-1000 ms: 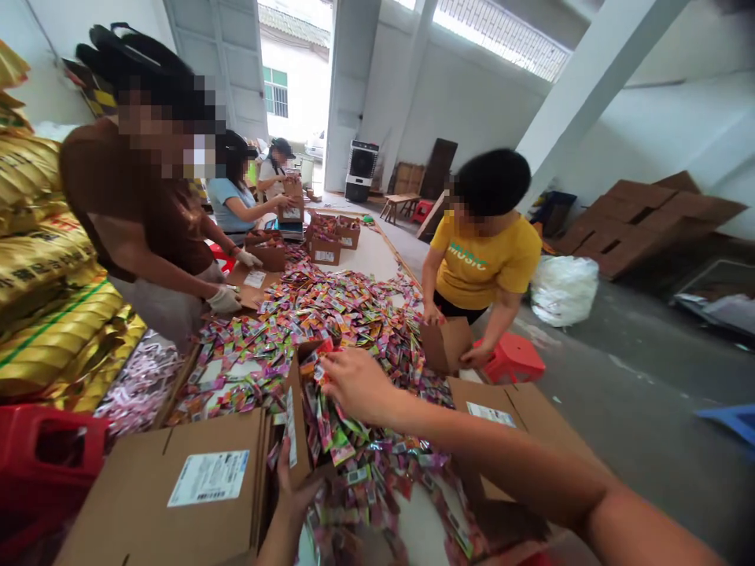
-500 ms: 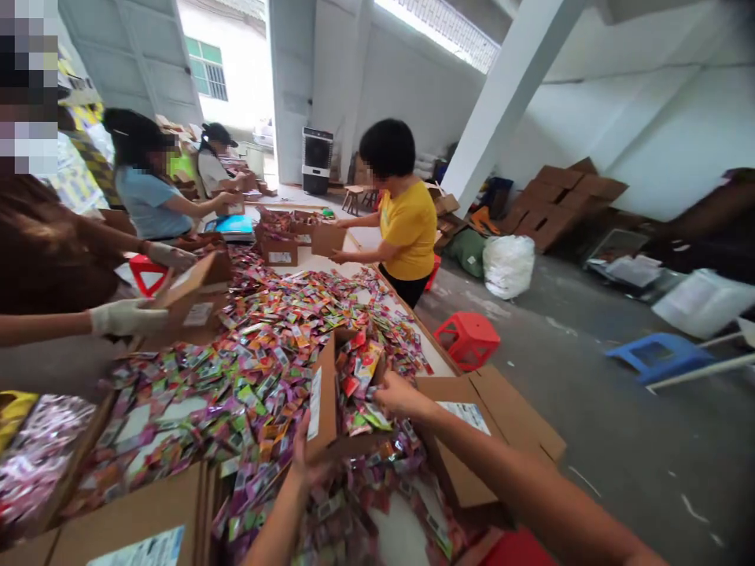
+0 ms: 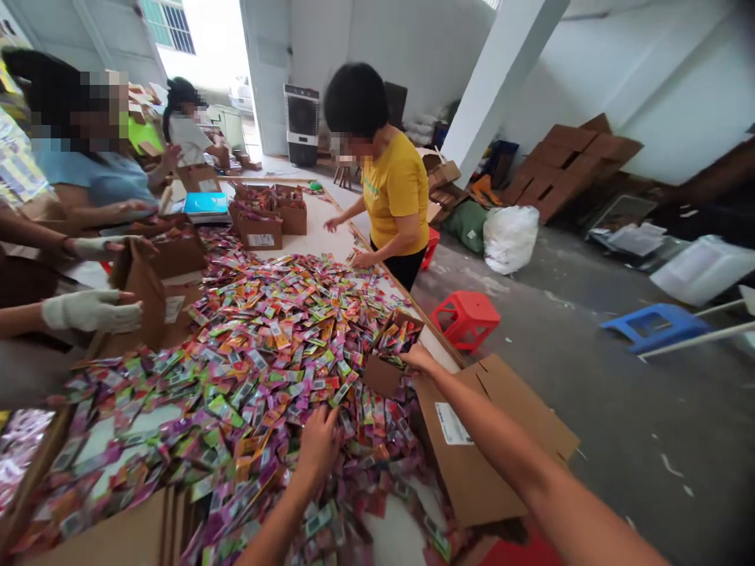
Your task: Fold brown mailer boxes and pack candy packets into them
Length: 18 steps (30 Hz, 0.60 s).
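Observation:
A small open cardboard box (image 3: 382,376) filled with packets stands on the heap, slightly tilted. Its near right edge is in the grip of my right hand (image 3: 420,358). Below and left of the box, my left hand (image 3: 318,442) is down among the small colourful packets (image 3: 277,346), fingers curled and close together. What those fingers hold, if anything, is hidden. The packets are purple, green, orange and red, spread thickly over the white table (image 3: 398,523).
Flattened cardboard boxes (image 3: 501,472) lie at the table's right edge, others (image 3: 112,534) at front left. A gloved co-worker's hand (image 3: 91,310) is by a cardboard box (image 3: 159,306). Across the table stands a person in yellow (image 3: 395,185). A red stool (image 3: 465,318) stands right.
The box of packets has moved away and to the right with my right hand. My left hand has left the box for the packets. The person in yellow has let go of a box.

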Available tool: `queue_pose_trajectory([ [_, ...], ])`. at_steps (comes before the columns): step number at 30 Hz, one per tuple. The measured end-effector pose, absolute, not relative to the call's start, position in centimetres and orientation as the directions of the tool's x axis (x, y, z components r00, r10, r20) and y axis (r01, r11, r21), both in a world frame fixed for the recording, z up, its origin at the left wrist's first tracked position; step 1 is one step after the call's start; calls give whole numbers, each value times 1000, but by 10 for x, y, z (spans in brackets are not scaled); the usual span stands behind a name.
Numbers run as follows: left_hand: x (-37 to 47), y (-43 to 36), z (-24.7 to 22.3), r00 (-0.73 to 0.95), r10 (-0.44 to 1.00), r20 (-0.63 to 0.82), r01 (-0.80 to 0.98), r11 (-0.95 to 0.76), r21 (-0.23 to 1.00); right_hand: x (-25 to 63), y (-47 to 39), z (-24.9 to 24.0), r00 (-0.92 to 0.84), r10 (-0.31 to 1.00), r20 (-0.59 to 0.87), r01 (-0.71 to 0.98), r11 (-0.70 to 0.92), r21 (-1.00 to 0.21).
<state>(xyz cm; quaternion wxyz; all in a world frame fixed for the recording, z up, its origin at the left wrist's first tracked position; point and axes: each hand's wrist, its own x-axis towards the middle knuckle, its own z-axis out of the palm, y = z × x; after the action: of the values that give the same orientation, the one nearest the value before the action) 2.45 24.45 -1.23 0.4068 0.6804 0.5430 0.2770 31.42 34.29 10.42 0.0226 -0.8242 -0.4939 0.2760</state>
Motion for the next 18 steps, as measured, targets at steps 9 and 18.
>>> queue_pose_trajectory([
  [9,74,290,-54,371,900,-230,730,-129,671,342,337,100,357,843,-402,841,-477,-254],
  [18,95,348,66,368,930,-9,525,-200,827,362,331,92,265,898,-350,839,-394,-376],
])
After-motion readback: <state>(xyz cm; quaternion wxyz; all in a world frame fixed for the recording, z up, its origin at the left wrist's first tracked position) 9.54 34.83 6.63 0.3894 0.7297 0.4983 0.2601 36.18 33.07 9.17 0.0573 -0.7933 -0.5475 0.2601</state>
